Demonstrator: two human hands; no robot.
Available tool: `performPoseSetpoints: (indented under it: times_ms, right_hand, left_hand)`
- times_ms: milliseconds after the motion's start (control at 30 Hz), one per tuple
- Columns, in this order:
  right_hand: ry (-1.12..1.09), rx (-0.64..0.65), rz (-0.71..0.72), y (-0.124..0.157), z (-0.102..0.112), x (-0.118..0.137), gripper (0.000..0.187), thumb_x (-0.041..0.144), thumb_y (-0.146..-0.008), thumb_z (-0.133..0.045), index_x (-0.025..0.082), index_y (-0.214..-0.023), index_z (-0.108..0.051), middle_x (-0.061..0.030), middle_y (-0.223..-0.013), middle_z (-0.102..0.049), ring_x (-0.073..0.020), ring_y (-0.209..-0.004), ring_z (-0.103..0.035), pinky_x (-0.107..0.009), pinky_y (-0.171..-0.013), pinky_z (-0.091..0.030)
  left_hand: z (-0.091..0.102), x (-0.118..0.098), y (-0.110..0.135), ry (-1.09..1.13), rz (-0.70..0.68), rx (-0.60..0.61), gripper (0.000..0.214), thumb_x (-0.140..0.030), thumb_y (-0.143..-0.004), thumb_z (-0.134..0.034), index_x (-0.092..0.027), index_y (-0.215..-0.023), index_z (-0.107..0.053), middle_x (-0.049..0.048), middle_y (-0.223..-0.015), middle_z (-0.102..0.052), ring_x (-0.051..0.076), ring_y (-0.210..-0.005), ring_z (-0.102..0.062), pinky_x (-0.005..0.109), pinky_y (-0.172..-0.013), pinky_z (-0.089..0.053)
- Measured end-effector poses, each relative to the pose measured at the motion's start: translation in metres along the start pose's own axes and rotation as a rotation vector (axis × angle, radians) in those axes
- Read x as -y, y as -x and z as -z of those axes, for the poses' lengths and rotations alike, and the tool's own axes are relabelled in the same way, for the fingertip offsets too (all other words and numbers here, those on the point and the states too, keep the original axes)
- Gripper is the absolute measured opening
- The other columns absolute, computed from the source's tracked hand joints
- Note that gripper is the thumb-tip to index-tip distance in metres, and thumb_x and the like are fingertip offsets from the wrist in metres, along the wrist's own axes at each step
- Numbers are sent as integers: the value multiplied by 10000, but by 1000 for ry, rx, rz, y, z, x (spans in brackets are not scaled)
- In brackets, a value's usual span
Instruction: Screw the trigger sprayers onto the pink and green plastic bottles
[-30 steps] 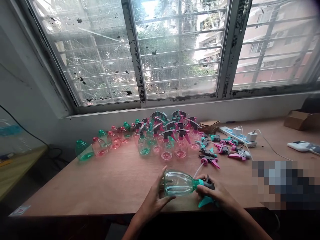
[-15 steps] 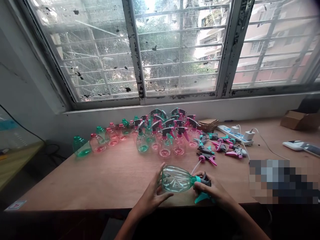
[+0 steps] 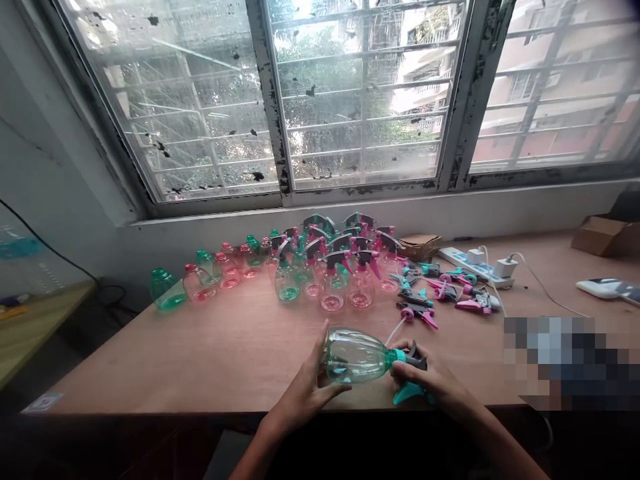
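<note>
A clear green spray bottle (image 3: 357, 357) lies sideways in the air above the front of the table, its base to the left. My left hand (image 3: 311, 383) grips the base end, with thumb below and fingers behind. At the neck, my right hand (image 3: 434, 377) is closed around the turquoise collar of the trigger spray head (image 3: 415, 362). The head has a dark body, and its turquoise trigger points down. Head and bottle neck meet at the collar; whether the thread is tight I cannot tell.
Several pink and green bottles with spray heads (image 3: 333, 287) stand behind the hands. Open-necked bottles (image 3: 200, 287) line the back left. Loose spray heads (image 3: 417, 307) lie to the right, near a white power strip (image 3: 477, 268) with cables. A cardboard box (image 3: 605, 235) sits far right.
The view has shifted slightly, so the whole scene sits a little differently. The bottle has turned a little about its length between my hands; both hands keep their hold.
</note>
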State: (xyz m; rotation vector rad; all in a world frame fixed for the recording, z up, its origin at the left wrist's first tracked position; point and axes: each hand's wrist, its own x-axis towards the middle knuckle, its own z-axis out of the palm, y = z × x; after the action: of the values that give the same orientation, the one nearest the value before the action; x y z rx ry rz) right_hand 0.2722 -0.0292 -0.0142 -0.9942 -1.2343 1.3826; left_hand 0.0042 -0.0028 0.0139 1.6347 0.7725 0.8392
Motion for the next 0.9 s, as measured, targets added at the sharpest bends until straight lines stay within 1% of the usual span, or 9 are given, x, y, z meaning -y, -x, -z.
performPoseSetpoints:
  times_ms: [100,167,233,333,400,567,700,767,900]
  right_hand:
    - [56,10,20,1,-1,1,402,464,-775,-793,179,-990,-609,-7,-688,-697,-203,-652,-645,-310,-613,-495]
    - [76,21,27,1,-1,1,401,470,-774,-789,178,-985,-613,-7,-690,-692,-207,-654,-643,-314,-615,-492]
    - [67,24,21,1,0,0,405,474,-773,-788,177,-982,-610,-8,-694,-691,-208,-653,-643,-314,-613,-490]
    - [41,22,16,0,0,-1,408,473,-777,-786,178,-989,-599,-4,-687,-690,-203,-647,-638,-309,-608,-484]
    - [47,20,25,0,0,-1,399,466,-784,-782,178,-991,-599,-2,-690,-691,-200,-656,-634,-307,-619,-482]
    - [79,34,32,2,-1,3,399,459,-774,-792,180,-987,-603,2,-685,-692,-199,-653,-629,-303,-619,-475]
    - [35,17,25,-1,0,-2,408,485,-779,-781,181,-981,-598,-10,-678,-700,-211,-642,-643,-312,-610,-482]
    - [9,14,34,-4,0,-6,416,492,-772,-784,184,-976,-593,-13,-678,-702,-219,-647,-649,-321,-614,-491]
    - [5,28,38,-4,-1,-10,425,500,-756,-795,190,-968,-597,-10,-677,-702,-223,-650,-649,-314,-611,-490]
  left_hand:
    - [1,-1,0,-12,22,-15,1197,-179,-730,-832,-309,-1575,6,118,-1533,-418,333,-1375,-450,508,-1172,-342]
    - [2,-2,0,-27,33,-3,1128,-209,-750,-824,-280,-1580,-64,130,-1535,-419,345,-1398,-421,505,-1173,-340]
    - [3,-3,-1,-53,28,12,1095,-218,-764,-815,-286,-1578,-85,126,-1502,-461,337,-1385,-439,500,-1166,-352]
    - [3,-4,0,-70,-11,34,1084,-217,-806,-769,-312,-1575,-11,107,-1421,-534,297,-1312,-524,501,-1155,-364]
    - [2,-6,2,-62,-10,40,1090,-222,-818,-754,-304,-1573,28,113,-1408,-547,292,-1306,-532,506,-1157,-355]
    - [1,-8,2,-2,55,19,1076,-239,-802,-775,-252,-1581,-33,151,-1461,-508,326,-1333,-512,512,-1144,-376]
    - [2,-4,1,-52,-11,5,1075,-212,-771,-798,-319,-1573,-90,106,-1540,-419,328,-1369,-469,501,-1167,-347]
    - [3,-2,1,-74,-40,3,1065,-201,-778,-785,-339,-1571,-87,89,-1535,-427,328,-1395,-438,506,-1181,-320]
    - [3,-1,1,-49,-49,-19,1152,-217,-716,-841,-298,-1577,-80,107,-1562,-393,338,-1444,-363,496,-1212,-267]
